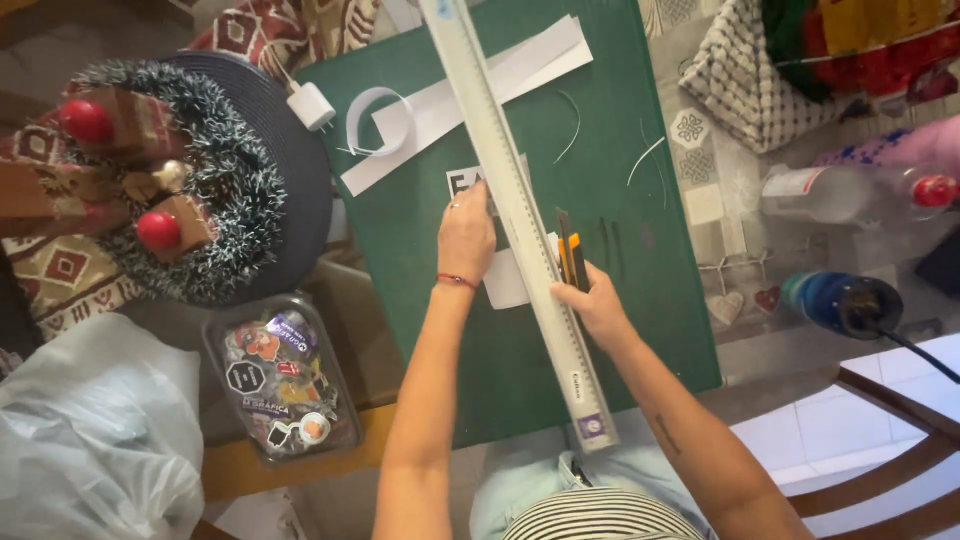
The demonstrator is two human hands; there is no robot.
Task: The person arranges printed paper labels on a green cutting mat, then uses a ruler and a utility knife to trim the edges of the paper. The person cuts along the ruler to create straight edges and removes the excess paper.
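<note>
Pinning long metal ruler (520, 225) flat on green cutting mat (620, 300): left hand (466, 235) presses it steady; right hand (590, 300) clenches yellow-black utility knife (571, 255) against its edge.

- Ruler (520, 215): long, pale metal w/ printed scale, flat on the mat, running 11 to 5 o'clock, from top edge of view down past mat's near edge.
- Knife (571, 255): slim, black w/ orange slider, tip toward 12, just beside ruler's 3 o'clock edge.
- Card (503, 278): small white piece, mid-mat, partly under ruler, showing at its 9 o'clock side.
</note>
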